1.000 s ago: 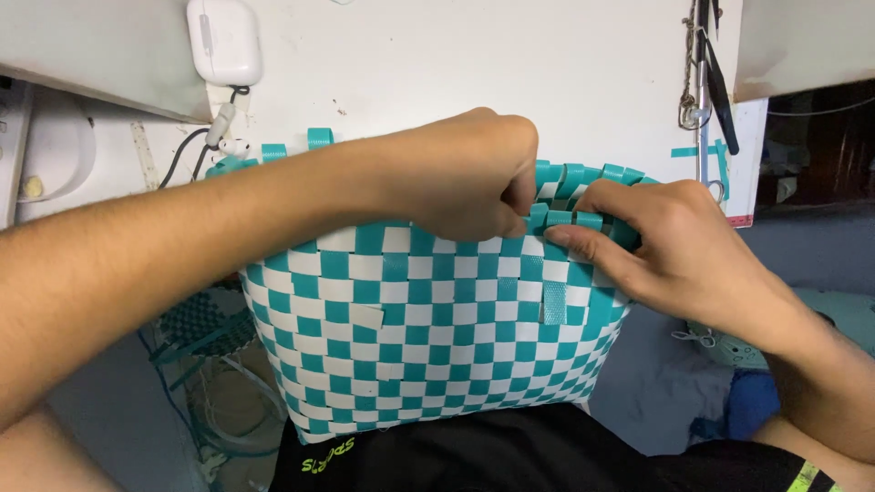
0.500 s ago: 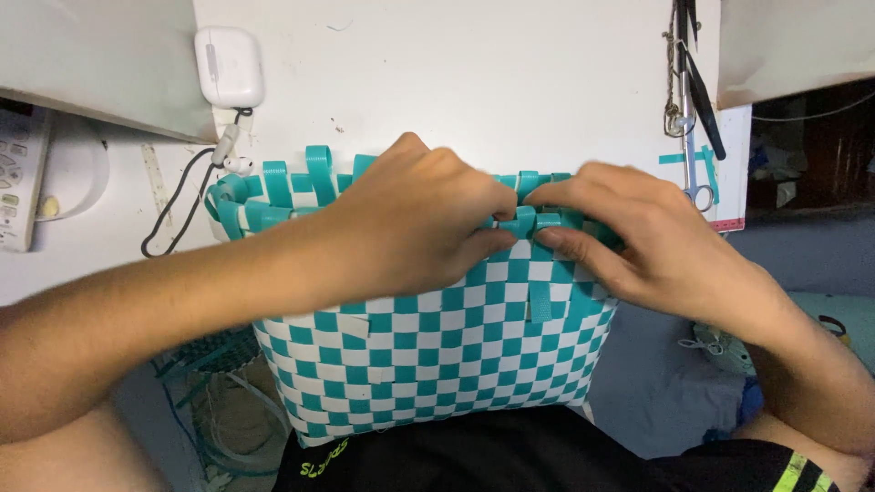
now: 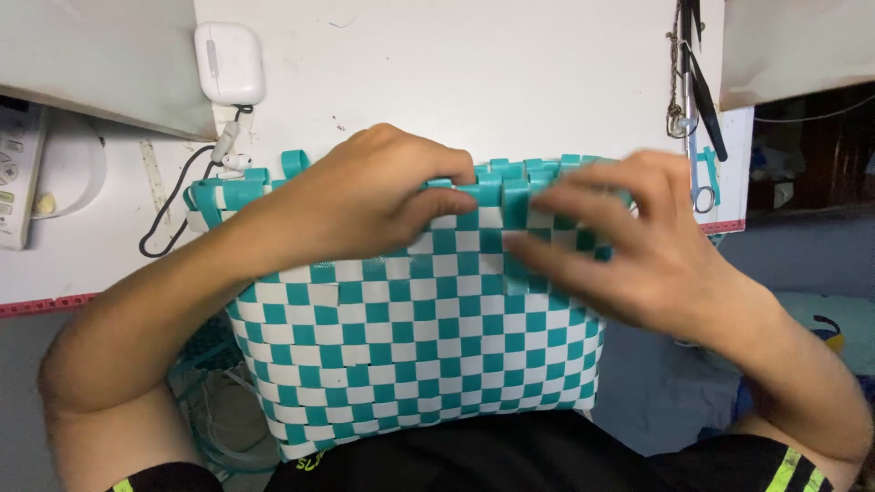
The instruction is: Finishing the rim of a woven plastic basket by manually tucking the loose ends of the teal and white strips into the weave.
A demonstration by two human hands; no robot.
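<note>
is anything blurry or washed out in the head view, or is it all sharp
Head view: the right hand is smeared by motion blur, fingers soft-edged; the left hand and the woven basket look sharp; the white board behind is bright but not glaring; the corner at upper right is dim.

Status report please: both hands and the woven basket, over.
Left hand gripping basket rim. Right hand spread on teal-and-white woven basket, fingers blurred. Nothing in the way.

White keypad panel [image 3: 16, 173] at left edge, grey buttons.
</note>
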